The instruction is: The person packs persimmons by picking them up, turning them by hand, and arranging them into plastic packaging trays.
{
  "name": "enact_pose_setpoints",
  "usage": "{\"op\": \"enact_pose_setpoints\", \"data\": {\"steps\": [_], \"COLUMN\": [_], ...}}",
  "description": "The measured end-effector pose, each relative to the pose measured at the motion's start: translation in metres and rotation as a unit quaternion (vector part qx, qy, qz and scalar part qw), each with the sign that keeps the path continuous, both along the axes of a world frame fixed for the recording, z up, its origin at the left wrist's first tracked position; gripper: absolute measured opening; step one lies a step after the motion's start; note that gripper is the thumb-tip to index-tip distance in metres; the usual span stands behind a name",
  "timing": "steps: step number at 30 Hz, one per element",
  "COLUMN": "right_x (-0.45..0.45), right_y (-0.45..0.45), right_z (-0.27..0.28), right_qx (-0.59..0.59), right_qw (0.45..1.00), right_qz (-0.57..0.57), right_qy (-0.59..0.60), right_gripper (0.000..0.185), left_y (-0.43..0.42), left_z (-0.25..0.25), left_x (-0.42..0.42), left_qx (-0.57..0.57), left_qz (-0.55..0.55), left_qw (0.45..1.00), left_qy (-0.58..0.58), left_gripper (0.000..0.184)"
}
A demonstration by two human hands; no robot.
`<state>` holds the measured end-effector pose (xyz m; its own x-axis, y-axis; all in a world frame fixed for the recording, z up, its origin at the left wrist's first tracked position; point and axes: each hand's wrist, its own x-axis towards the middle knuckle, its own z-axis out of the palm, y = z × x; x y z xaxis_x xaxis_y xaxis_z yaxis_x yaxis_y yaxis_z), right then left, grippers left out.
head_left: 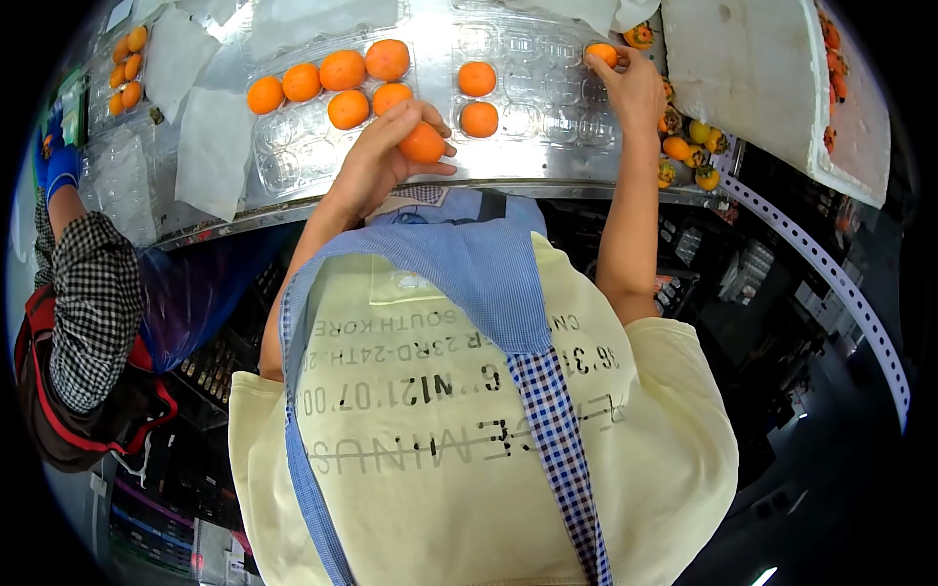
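Note:
My left hand (pixel 376 161) is curled around an orange persimmon (pixel 422 144) above the near edge of the metal table. Just beyond it, a clear plastic tray (pixel 278 156) bears several persimmons (pixel 342 70). Between my hands, a second clear tray (pixel 542 83) has two persimmons (pixel 478 79) in its left column. At that tray's far right corner, my right hand (pixel 633 88) grips another persimmon (pixel 602 55) with thumb and fingertips.
Loose persimmons (pixel 699 146) with leafy tops lie by a white foam box (pixel 747 88) on the right. Sheets of white paper (pixel 208 151) cover parts of the metal table (pixel 391 190). Left, a co-worker's blue-gloved hand (pixel 62 166) is near another filled tray (pixel 122 68).

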<state>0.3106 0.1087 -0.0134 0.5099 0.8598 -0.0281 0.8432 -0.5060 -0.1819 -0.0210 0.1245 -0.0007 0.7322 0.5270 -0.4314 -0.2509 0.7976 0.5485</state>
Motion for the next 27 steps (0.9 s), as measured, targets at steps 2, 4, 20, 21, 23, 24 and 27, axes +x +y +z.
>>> {"op": "enact_pose_setpoints", "data": {"steps": [2, 4, 20, 21, 23, 24, 27], "right_x": [-0.002, 0.003, 0.034, 0.02, -0.006, -0.022, -0.091], "right_y": [-0.005, -0.003, -0.079, -0.072, -0.054, -0.045, -0.012], "right_z": [0.001, -0.008, 0.01, 0.015, 0.015, 0.013, 0.002], "right_qx": [0.056, 0.177, 0.069, 0.094, 0.147, 0.173, 0.14], "right_qw": [0.995, 0.957, 0.988, 0.979, 0.979, 0.974, 0.96], "right_qz": [-0.014, -0.03, -0.012, 0.012, 0.091, 0.13, 0.23], "right_qy": [0.084, 0.227, -0.136, -0.178, -0.106, -0.069, 0.074], "right_gripper": [0.048, 0.044, 0.052, 0.05, 0.047, 0.046, 0.041], "left_y": [-0.003, 0.009, 0.012, 0.011, 0.012, 0.011, 0.01], "left_z": [-0.002, -0.003, 0.007, 0.004, -0.005, -0.007, -0.008], "left_x": [-0.002, -0.004, -0.013, -0.016, -0.019, -0.019, -0.018], "left_qx": [0.018, 0.043, 0.037, 0.035, 0.036, 0.028, 0.033], "left_qz": [-0.008, -0.039, 0.033, 0.027, 0.013, 0.008, -0.008], "left_qw": [0.999, 0.996, 0.988, 0.99, 0.994, 0.993, 0.99], "left_qy": [0.037, 0.073, 0.144, 0.131, 0.105, 0.11, 0.133], "left_gripper": [0.025, 0.023, 0.022, 0.021, 0.021, 0.02, 0.019]}}
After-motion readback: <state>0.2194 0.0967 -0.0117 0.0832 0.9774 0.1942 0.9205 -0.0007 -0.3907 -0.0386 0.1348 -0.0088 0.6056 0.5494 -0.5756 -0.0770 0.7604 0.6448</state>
